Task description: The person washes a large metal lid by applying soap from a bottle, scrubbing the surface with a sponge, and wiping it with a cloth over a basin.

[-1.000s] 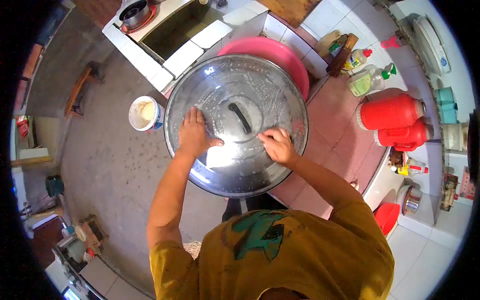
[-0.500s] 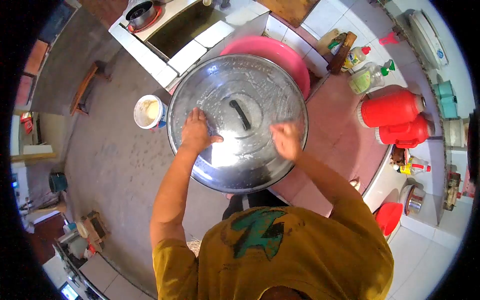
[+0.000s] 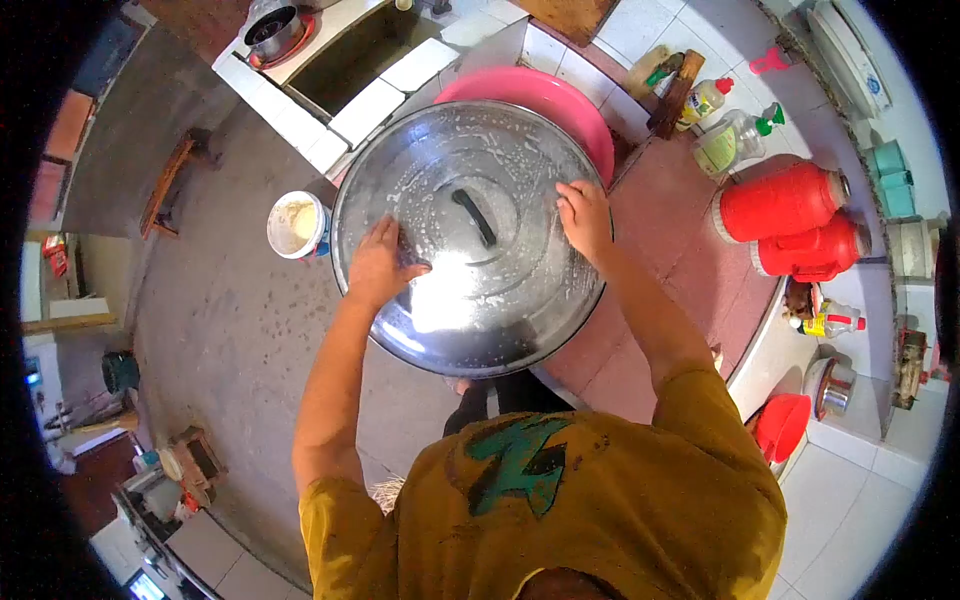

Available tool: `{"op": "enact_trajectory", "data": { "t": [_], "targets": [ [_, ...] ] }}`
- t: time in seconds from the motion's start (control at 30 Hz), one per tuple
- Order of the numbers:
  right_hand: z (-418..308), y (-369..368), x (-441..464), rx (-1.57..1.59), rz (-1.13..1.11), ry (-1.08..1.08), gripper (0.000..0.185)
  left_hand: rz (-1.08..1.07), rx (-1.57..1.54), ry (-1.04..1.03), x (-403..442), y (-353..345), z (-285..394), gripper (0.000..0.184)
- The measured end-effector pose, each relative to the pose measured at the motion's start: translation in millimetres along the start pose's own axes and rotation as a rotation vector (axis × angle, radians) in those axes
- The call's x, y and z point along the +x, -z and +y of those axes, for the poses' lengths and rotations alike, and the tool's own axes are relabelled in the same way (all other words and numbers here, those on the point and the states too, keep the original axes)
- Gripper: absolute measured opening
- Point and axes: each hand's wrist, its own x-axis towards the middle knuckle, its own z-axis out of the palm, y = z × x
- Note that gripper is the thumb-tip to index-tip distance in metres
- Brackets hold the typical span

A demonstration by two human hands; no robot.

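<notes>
A large round metal pot lid (image 3: 500,310) with a black handle (image 3: 474,218) fills the middle of the view, streaked with whitish suds. My left hand (image 3: 378,268) lies flat on its left part, fingers stretched out and thumb apart. On the right side of the lid is my right hand (image 3: 585,220), its fingers curled together against the surface. Whatever may be under those fingers is hidden. Behind the lid, a pink basin (image 3: 560,95) is partly covered by it.
A white bucket (image 3: 299,225) with pale contents stands on the floor to the left. The tiled sink (image 3: 345,65) lies beyond. On the right are two red thermos flasks (image 3: 785,202) (image 3: 815,250), a spray bottle (image 3: 735,143) and a red bowl (image 3: 782,428).
My right hand has moved up and slightly right across the lid. My left hand stays flat on the lid, which has shifted slightly up and left in view.
</notes>
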Motion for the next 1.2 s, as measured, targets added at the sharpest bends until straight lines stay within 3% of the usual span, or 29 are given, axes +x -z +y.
{"op": "enact_trajectory", "data": {
  "t": [0.1, 0.13, 0.23, 0.27, 0.37, 0.4, 0.5, 0.53, 0.63, 0.67, 0.7, 0.77, 0.83, 0.93, 1.1, 1.17, 1.2],
  "targets": [
    [-2, 5, -7, 0.041, -0.125, -0.091, 0.024, 0.257, -0.163, -0.032, -31, -11, -29, 0.061],
    [-2, 7, -5, 0.049, -0.18, -0.156, 0.024, 0.433, -0.143, -0.024, -43, -9, -31, 0.035],
    [-32, 13, 16, 0.248, -0.2, -0.28, 0.022, 0.443, -0.382, 0.399, -81, -11, -62, 0.021],
    [-44, 11, 22, 0.343, -0.188, -0.313, 0.021, 0.562, -0.669, 0.508, -89, -29, -80, 0.011],
    [-56, -29, 19, 0.642, -0.122, -0.365, 0.02, 0.645, -0.839, 0.653, -117, -67, -124, 0.01],
    [-71, -27, 21, 0.72, -0.221, -0.484, 0.019, 0.639, -0.899, 0.713, -121, -81, -134, 0.007],
    [-125, -6, 24, 0.135, -0.359, -0.114, 0.032, 0.506, -0.943, 0.754, -122, -101, -142, 0.015],
    [-138, -4, 20, 0.015, -0.412, -0.071, 0.044, 0.469, -1.031, 0.812, -118, -95, -132, 0.019],
    [-152, -14, 15, -0.172, -0.371, -0.031, 0.042, 0.323, -1.269, 0.905, -94, -82, -116, 0.031],
    [-155, -17, 18, -0.211, -0.443, -0.133, 0.04, 0.274, -1.33, 0.904, -91, -82, -118, 0.034],
    [-160, -22, 15, -0.249, -0.37, -0.158, 0.038, 0.22, -1.385, 0.901, -88, -85, -120, 0.038],
    [-157, -30, 9, -0.183, -0.272, -0.208, 0.036, 0.14, -1.271, 0.81, -87, -98, -129, 0.035],
    [-154, -34, 8, -0.125, -0.191, -0.223, 0.035, 0.141, -1.334, 0.749, -94, -103, -136, 0.031],
    [-156, -23, 12, -0.055, -0.075, -0.192, 0.03, 0.106, -1.591, 0.495, -104, -74, -127, 0.032],
    [-158, 13, 53, 0.074, 0.205, -0.005, 0.027, 0.228, -1.568, 0.3, -102, 64, -62, 0.031],
    [-158, 36, 92, 0.105, 0.243, 0.056, 0.028, 0.187, -1.596, 0.223, -75, 109, -76, 0.045],
    [-157, 45, 112, 0.148, 0.294, 0.114, 0.029, 0.29, -1.573, 0.407, -64, 148, -53, 0.052]
  ]
}}
